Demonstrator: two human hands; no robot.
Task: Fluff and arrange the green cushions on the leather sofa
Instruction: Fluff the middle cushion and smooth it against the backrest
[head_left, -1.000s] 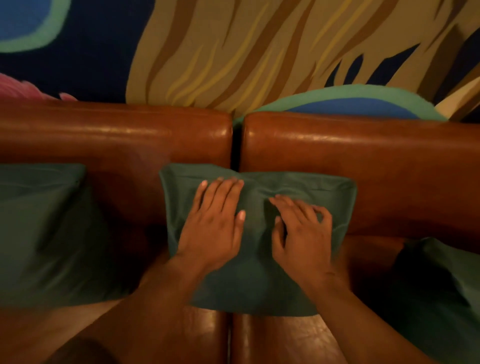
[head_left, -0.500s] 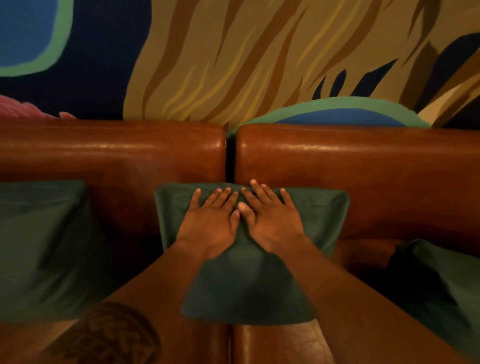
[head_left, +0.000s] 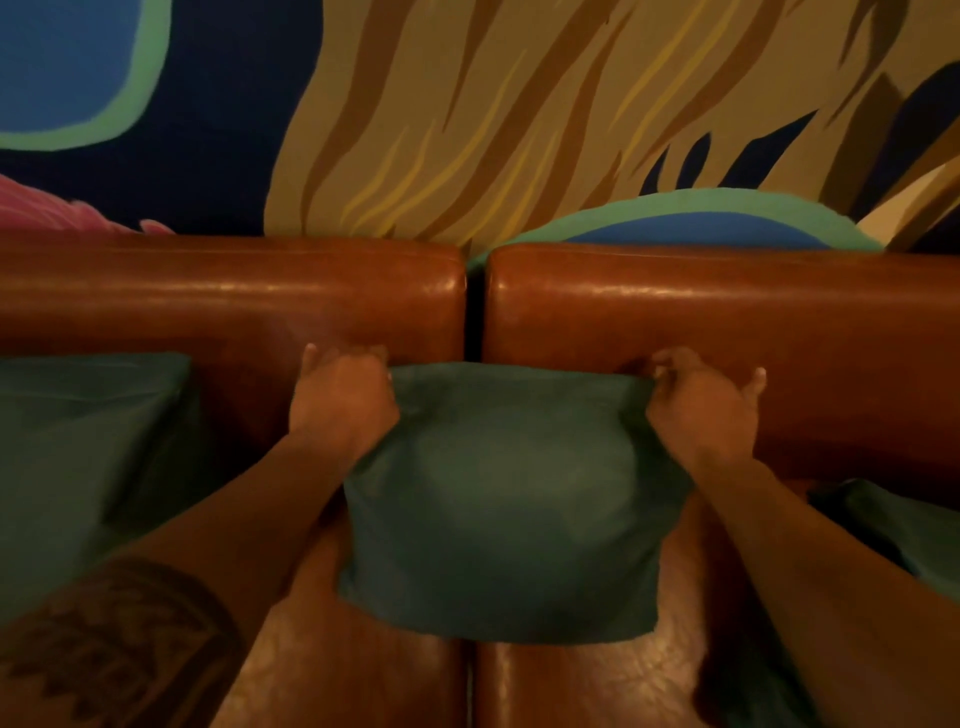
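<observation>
Evidently the middle green cushion (head_left: 504, 499) stood propped on the seat of the leather sofa (head_left: 234, 301), leaning against the backrest right where the two back sections met, which looked like a deliberate centring on that seam. The left hand (head_left: 340, 397) gripped its upper left corner and the right hand (head_left: 701, 400) gripped the upper right, the fingers of both curled over the top edge and partly hidden behind the fabric. Holding the corners that way would let the person tug them outward and square the shape while the filling bulged toward the middle, as the rounded front suggested. A second green cushion (head_left: 88, 457) leaned against the backrest well to the left, and a third (head_left: 898, 525) lay low at the right edge, only partly in view. A painted mural (head_left: 519, 114) covered the wall behind. By my judgement the centre cushion was nearly set, with the right one yet to be straightened.
</observation>
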